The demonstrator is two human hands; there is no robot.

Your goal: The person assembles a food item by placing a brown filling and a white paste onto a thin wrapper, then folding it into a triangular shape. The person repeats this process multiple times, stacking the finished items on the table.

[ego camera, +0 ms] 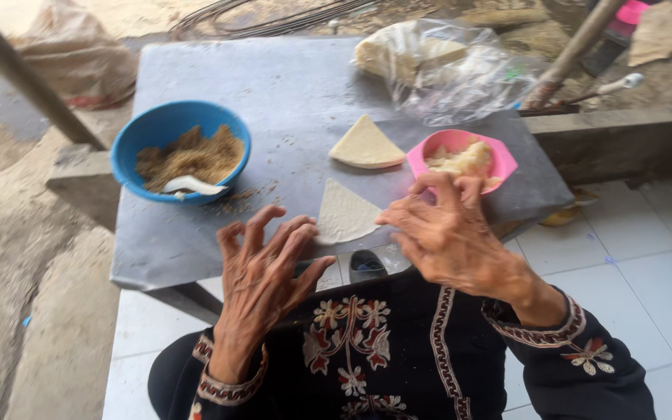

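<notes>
So the grey table (297,93) is taking up most of the view, sitting low over white floor tiles (631,264); a clear plastic bag (449,70) with pale sheets inside is lying at its far right corner; a blue bowl (180,124) of brown crumbly filling (192,155) is sitting near the left edge, with a white spoon (188,185) lying in it; a smaller pink bowl (460,144) holding pale yellowish stuff is sitting near the right edge. One triangular wrapper (365,144) is lying just beside the pink bowl, toward the middle; a second wrapper (344,214) is lying flat at the near edge, between both hands. The right hand (449,233) is hovering at that wrapper's right corner, fingertips bunched and looking like they're pinching the edge, though can't say for sure; the left hand (262,264) is hanging just left of it, fingers spread and curled, gripping nothing, fingertips right by the wrapper's left side.
</notes>
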